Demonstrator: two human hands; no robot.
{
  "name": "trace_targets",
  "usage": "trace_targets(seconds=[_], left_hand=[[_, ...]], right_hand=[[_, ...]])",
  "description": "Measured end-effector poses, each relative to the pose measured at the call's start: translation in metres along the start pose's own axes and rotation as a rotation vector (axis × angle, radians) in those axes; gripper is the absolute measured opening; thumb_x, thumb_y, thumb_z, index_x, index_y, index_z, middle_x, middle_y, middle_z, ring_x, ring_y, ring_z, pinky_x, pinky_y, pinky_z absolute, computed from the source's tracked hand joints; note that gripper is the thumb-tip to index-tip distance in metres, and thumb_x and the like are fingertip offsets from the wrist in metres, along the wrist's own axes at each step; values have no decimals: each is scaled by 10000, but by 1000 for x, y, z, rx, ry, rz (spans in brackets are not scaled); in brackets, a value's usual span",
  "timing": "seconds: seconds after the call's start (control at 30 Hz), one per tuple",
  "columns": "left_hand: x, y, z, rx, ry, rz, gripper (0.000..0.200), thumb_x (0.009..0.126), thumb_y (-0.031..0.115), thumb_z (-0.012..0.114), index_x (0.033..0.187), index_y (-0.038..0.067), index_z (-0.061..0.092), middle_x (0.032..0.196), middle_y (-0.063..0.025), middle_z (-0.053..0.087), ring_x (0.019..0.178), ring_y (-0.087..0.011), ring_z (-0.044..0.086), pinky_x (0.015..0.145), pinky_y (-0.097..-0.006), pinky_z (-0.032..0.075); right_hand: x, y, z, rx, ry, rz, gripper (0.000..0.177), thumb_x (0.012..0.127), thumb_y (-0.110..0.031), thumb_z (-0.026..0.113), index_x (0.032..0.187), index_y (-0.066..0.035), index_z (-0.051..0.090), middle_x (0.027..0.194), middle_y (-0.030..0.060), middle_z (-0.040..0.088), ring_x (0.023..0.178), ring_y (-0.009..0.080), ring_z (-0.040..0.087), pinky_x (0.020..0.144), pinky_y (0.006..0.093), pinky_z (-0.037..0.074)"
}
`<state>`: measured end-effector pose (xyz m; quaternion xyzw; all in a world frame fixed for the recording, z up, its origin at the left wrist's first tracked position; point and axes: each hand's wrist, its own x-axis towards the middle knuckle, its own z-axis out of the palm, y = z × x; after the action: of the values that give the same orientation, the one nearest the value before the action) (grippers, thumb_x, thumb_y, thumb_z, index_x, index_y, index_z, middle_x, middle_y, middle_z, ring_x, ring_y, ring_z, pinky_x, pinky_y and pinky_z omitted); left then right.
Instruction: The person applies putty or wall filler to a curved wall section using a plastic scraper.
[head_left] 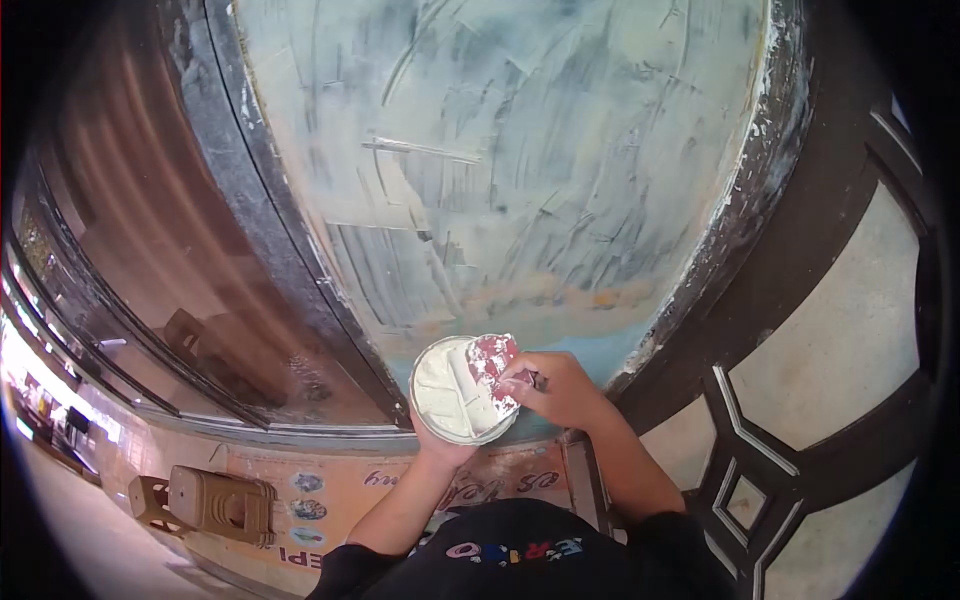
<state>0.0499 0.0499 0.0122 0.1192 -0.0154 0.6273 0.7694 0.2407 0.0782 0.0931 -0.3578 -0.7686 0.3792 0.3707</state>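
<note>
My left hand [444, 447] is wrapped round the underside of a round tub of white putty [437, 392], holding it up in front of the wall. Closed on a red putty scraper [490, 357], my right hand [560, 390] is at the tub's right side. White paste is smeared over the scraper's blade, which rests in or against the tub at its right rim. Grooves and a straight ridge mark the putty's surface. Behind the tub rises a wall panel [520, 200] with streaky, uneven pale grey-green coating and scrape marks.
A dark window frame with glass [170, 250] borders the wall on the left. To the right stands a dark door with pale panels [840, 320]. Brown stacked plastic stools [220, 503] are at the lower left, near an orange printed banner [350, 490] below the wall.
</note>
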Motion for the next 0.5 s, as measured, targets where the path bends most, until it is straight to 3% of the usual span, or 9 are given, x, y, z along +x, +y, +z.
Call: trace_targets(seconds=[0.07,0.2,0.27,0.3,0.37,0.47,0.5], left_hand=[[-3,10,2,65,54,12,661,993,531,350,1484,96,426,1507,-148,457,1373,-353,450,1151,-540,348],[-12,25,1,77,107,-21,668,989,561,348,1495,132,419,1522,-118,445,1381,-352,441,1148,-544,348],[-16,31,-7,57,80,-69,684,985,582,341,1504,141,406,1536,-114,427,1386,-355,435,1146,-557,344],[-17,32,-14,69,67,-89,692,984,590,336,1513,148,393,1549,-118,408,1396,-359,423,1150,-567,335],[-19,38,-11,28,53,-123,692,985,585,334,1515,143,390,1553,-121,403,1401,-363,415,1154,-570,328],[-16,42,-10,18,103,-138,672,996,548,321,1518,128,380,1565,-129,384,1410,-376,401,1164,-580,307],[-15,44,-13,-18,103,-139,662,998,531,319,1517,123,381,1560,-132,390,1407,-377,405,1165,-581,305]], right_hand=[[5,2,17,-168,54,-145,152,877,-207,718,943,-72,687,777,114,659,660,262,604,649,355,483],[8,-18,35,-271,153,-63,218,866,-191,719,1025,-64,641,788,144,645,674,316,606,658,367,490],[8,-26,38,-195,140,167,355,891,-162,697,1217,-74,591,853,166,667,718,290,642,697,347,504],[7,-25,42,-197,145,176,355,891,-162,697,1217,-74,591,853,166,667,718,290,642,697,347,504],[5,-19,47,10,257,90,481,913,-135,679,1360,-66,516,918,167,695,759,211,659,726,328,511],[-5,-2,49,120,329,137,526,934,-136,667,1420,-50,485,973,148,717,814,142,645,749,314,512],[-6,4,52,139,398,43,422,937,-150,669,1319,-24,543,886,94,701,757,105,603,687,300,497]])
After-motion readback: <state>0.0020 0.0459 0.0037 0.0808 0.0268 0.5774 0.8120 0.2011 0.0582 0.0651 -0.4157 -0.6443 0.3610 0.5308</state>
